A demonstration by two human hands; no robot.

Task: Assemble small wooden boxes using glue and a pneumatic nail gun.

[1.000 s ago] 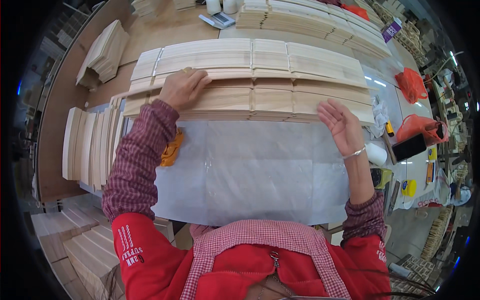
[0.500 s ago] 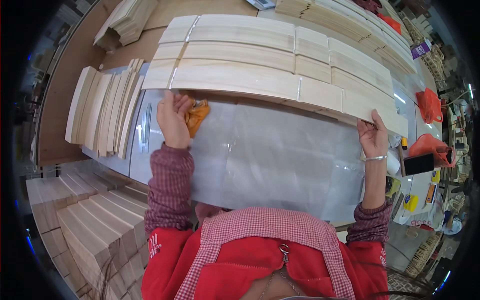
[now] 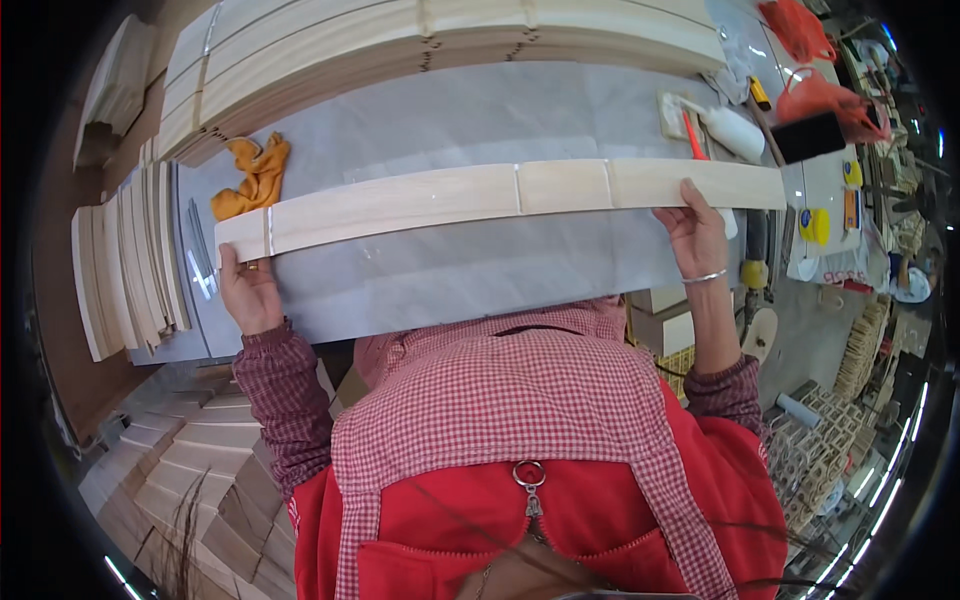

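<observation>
Between my two hands I hold a long, pale wooden board (image 3: pixel 440 198) with several narrow grooves across it. My left hand (image 3: pixel 250 295) grips its left end, thumb on top and fingers underneath. My right hand (image 3: pixel 696 228) pinches the near edge towards the right end, with the thumb on the upper face. The board spans the grey tabletop (image 3: pixel 450 280) in front of my body. Beyond it lies a long stack of similar grooved boards (image 3: pixel 330 85). An orange cloth (image 3: pixel 255 175) rests on the table beyond the board's left part.
Curved wooden pieces (image 3: pixel 125 260) stand in a row at the left. To the right are a white bottle (image 3: pixel 735 133), a red-handled brush (image 3: pixel 692 135), a black phone (image 3: pixel 808 138) and red plastic bags (image 3: pixel 825 100). Wooden blocks (image 3: pixel 215 450) are piled below left.
The single board has come away from the stack, towards my body, in both hands. The view has shifted, and the brush, bottle and whole orange cloth now show.
</observation>
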